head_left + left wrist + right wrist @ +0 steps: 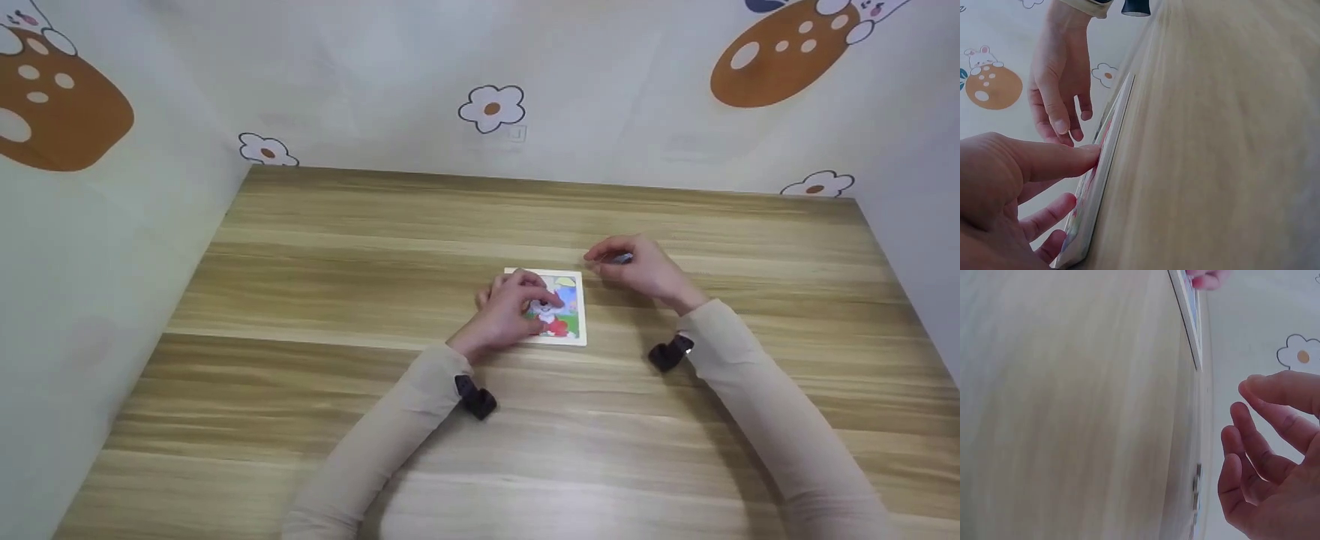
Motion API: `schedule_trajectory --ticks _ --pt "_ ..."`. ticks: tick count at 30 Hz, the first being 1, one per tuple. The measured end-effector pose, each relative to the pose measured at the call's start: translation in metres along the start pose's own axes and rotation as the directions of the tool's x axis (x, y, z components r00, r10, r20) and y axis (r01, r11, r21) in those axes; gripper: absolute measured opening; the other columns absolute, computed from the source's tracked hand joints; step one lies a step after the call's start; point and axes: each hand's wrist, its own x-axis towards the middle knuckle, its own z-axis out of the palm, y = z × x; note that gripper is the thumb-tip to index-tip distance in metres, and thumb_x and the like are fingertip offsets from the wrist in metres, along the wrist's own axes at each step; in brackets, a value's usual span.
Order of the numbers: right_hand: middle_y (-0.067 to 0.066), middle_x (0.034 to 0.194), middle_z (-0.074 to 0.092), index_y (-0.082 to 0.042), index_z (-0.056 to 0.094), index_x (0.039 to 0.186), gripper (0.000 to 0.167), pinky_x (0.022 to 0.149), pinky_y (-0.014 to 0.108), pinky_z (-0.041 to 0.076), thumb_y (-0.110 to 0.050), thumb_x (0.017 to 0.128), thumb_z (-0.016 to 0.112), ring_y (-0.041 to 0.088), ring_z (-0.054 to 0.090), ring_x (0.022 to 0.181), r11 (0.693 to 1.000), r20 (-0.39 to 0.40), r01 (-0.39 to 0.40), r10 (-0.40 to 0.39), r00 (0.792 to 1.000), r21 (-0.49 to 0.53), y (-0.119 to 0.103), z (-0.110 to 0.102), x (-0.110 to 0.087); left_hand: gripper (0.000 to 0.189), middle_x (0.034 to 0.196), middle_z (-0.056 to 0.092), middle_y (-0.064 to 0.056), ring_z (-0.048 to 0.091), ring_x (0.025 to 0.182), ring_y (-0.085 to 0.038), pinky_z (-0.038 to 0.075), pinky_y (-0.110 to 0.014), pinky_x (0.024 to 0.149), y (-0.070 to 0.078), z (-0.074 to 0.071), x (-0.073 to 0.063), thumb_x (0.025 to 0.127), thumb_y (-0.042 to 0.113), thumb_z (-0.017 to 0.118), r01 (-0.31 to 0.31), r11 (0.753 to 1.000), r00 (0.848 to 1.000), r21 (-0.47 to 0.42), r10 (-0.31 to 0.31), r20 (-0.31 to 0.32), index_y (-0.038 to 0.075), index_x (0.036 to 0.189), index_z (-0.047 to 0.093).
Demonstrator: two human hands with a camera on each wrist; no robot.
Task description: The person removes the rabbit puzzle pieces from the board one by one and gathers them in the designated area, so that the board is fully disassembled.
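Note:
A flat square picture board (582, 315) with a pale frame and a cartoon picture lies on the wooden table. My left hand (506, 309) rests on its left part and hides that side. In the left wrist view its thumb (1086, 157) presses on the picture while other fingertips touch the surface beside it. My right hand (637, 266) hovers right of the board's upper corner, thumb and index tips close together. No object shows between those tips in the right wrist view. A small bluish patch (624, 258) shows through the gap in the right hand.
Several small thin pieces (1197, 486) lie on the table near the right hand in the right wrist view. The wood-grain table (337, 277) meets a light wall (390, 90) with flower and rabbit prints. A black band mount (667, 354) sits at the right wrist.

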Motion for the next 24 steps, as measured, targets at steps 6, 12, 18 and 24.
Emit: schedule_trajectory --ticks 6,12,18,24 --pt "0.014 0.108 0.068 0.001 0.07 0.108 0.021 0.087 0.033 0.045 -0.001 0.088 0.063 0.024 0.059 0.102 0.998 0.056 0.069 -0.068 0.996 -0.004 -0.003 0.015 0.004 0.033 0.125 0.048 0.002 0.032 0.119 -0.025 0.015 -0.051 0.096 -0.002 0.0 -0.001 0.078 0.008 0.074 -0.018 1.0 1.0 -0.008 0.018 0.001 0.02 0.108 0.074" --pt "0.017 0.111 0.066 0.003 0.07 0.108 0.021 0.086 0.028 0.045 0.004 0.088 0.062 0.027 0.059 0.105 0.994 0.116 0.104 -0.107 0.988 0.03 -0.008 0.025 0.007 0.031 0.126 0.047 0.001 0.03 0.122 -0.027 0.017 -0.05 0.093 -0.003 -0.001 -0.002 0.08 0.01 0.073 -0.038 0.999 0.999 -0.001 0.038 0.017 0.019 0.11 0.074" --pt "0.019 0.108 0.065 0.005 0.07 0.103 0.021 0.085 0.035 0.041 0.01 0.085 0.061 0.031 0.055 0.103 0.982 0.168 0.189 -0.186 0.968 -0.003 -0.008 0.029 0.012 0.031 0.128 0.047 0.001 0.029 0.124 -0.027 0.017 -0.05 0.094 -0.003 -0.001 -0.001 0.081 0.014 0.073 -0.043 0.999 0.999 0.011 0.043 0.024 0.018 0.111 0.073" --pt "0.018 0.109 0.062 0.003 0.072 0.101 0.02 0.089 0.044 0.037 0.009 0.084 0.062 0.032 0.051 0.107 0.983 0.196 0.182 -0.176 0.965 -0.009 -0.006 0.032 0.015 0.031 0.129 0.047 0.001 0.03 0.124 -0.027 0.018 -0.05 0.094 -0.003 0.0 -0.002 0.08 0.012 0.073 -0.041 0.999 0.999 0.008 0.041 0.02 0.018 0.11 0.073"
